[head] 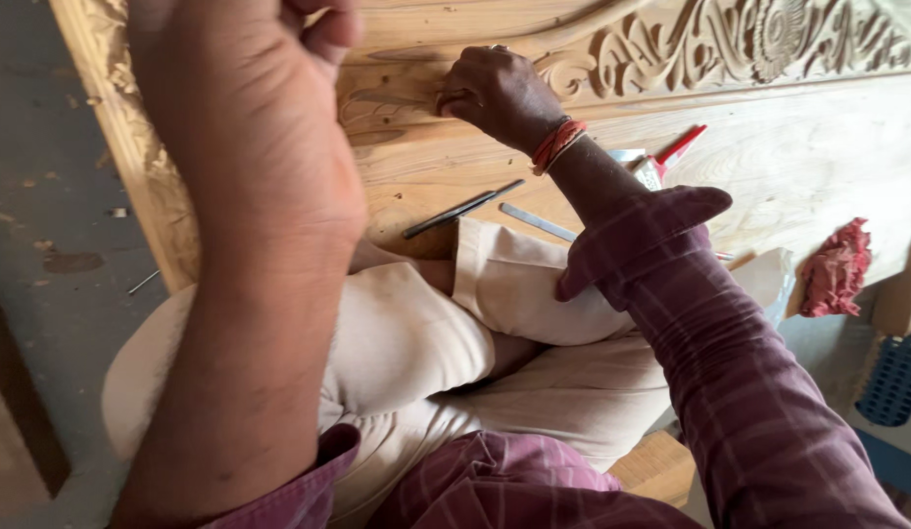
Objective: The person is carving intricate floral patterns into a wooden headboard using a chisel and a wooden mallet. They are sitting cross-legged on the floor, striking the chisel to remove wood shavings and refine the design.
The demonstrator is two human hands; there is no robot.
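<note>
My right hand (500, 93) rests on a pale carved wooden panel (818, 147), its fingers closed around a thin chisel (444, 99) whose tip meets the carved border. Red threads circle that wrist. My left hand (250, 69) is raised close to the camera as a closed fist with the thumb tucked on top; nothing shows in it, and its palm side is hidden. Below the hands lie my folded legs in cream trousers (416, 333), resting on the panel.
A dark chisel (462, 208) and a flat steel blade (537, 222) lie on the panel by my knee. A red-handled tool (674, 152) sits further right, with a red rag (836, 266) at the panel's edge. A blue plastic piece (896, 377) lies lower right. Grey floor (54, 196) with wood chips is left.
</note>
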